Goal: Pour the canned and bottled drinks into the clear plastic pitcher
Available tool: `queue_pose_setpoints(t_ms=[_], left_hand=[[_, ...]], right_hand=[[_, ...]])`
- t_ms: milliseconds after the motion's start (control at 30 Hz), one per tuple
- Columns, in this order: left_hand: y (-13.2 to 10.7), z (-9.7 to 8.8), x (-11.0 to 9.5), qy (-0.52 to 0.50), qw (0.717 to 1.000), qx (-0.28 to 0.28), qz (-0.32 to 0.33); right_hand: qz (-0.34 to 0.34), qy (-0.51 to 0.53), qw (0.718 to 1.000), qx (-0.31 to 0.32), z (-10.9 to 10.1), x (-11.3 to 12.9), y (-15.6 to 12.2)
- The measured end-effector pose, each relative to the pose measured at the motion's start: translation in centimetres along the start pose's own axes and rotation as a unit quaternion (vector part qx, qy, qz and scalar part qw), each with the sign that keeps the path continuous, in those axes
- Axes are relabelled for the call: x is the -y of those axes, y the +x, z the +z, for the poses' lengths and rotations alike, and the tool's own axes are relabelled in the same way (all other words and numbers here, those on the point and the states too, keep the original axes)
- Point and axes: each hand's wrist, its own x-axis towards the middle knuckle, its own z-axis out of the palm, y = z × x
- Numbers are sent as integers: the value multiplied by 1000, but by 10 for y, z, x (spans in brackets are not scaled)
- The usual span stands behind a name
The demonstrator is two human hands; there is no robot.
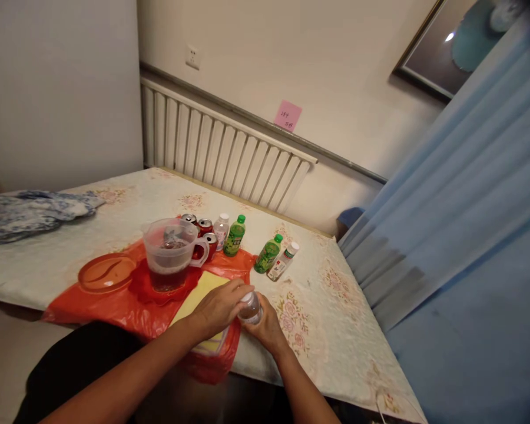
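A clear plastic bottle [251, 314] with a white cap is between my hands, above the front of the table. My left hand [223, 303] has its fingers closed on the white cap [248, 297]. My right hand [267, 327] is wrapped round the bottle's body. Beneath my left forearm lies a yellow cloth [206, 288] on a red plastic sheet [101, 315]. To the left stands a clear plastic jug [170, 250] with dark, foamy liquid in it, set on a red dish [139, 287].
Several red cans [209, 247], a white-capped bottle [221, 231] and a green bottle [235, 237] stand behind the jug. Another green bottle [268, 254] and a labelled bottle [283, 262] are to the right. An orange lid [107, 272] lies left; a radiator [221, 144] is behind.
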Motion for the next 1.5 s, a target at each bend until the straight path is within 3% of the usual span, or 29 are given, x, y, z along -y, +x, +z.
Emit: queue_pose_setpoints(t_ms=[167,267,400,500,567,733,900,1167,1500], left_hand=[[-10,-10,1,62,998,3,-19],[-13,-12,2,128,989,-9,-73],[-20,-19,6,120,970,-112,-179],[-29,-22,20,34,954,-195,-224],[-38,-16,35,-35,943,-214,-252],[-62,22,79,-220,903,-207,-307],[-78,52,98,-315,876,-174,-321],[-93,59,107,-424,830,-158,-326],[-96,60,106,-435,822,-162,-330]], right_hand=[[-30,-16,999,42,3,10,6],[-36,-25,998,53,7,18,10],[-27,-24,998,47,11,26,19],[-35,-25,999,33,10,30,36],[-59,-46,997,24,8,32,53],[-139,-132,981,25,8,48,110],[-193,-231,953,35,17,76,159],[-273,-385,878,79,34,109,205],[-310,-484,811,114,43,133,225]])
